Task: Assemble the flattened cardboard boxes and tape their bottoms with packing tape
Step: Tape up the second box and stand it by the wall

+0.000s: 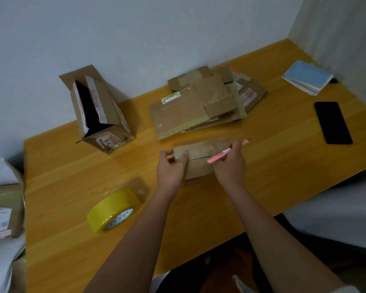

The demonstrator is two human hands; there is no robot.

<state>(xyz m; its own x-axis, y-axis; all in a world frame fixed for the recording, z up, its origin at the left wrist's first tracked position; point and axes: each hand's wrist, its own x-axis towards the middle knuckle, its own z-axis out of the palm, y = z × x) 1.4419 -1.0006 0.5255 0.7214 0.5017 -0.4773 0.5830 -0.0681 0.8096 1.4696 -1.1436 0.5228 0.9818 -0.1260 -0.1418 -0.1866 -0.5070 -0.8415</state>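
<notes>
A small assembled cardboard box (199,154) sits on the wooden table in front of me, its taped flaps facing up. My left hand (172,169) grips the box's left end, fingers curled over the edge. My right hand (229,163) rests on the box's right part and holds a pink utility knife (219,157) between its fingers. A yellow roll of packing tape (112,210) lies on the table to the lower left, with a loose clear strip trailing toward the box. A pile of flattened cardboard boxes (201,102) lies behind.
A taller open cardboard box (99,111) leans at the back left of the table (72,182). A black phone (332,122) and a stack of notebooks (307,77) lie at the right. More boxes (2,210) stand off the left table edge. White walls close the back.
</notes>
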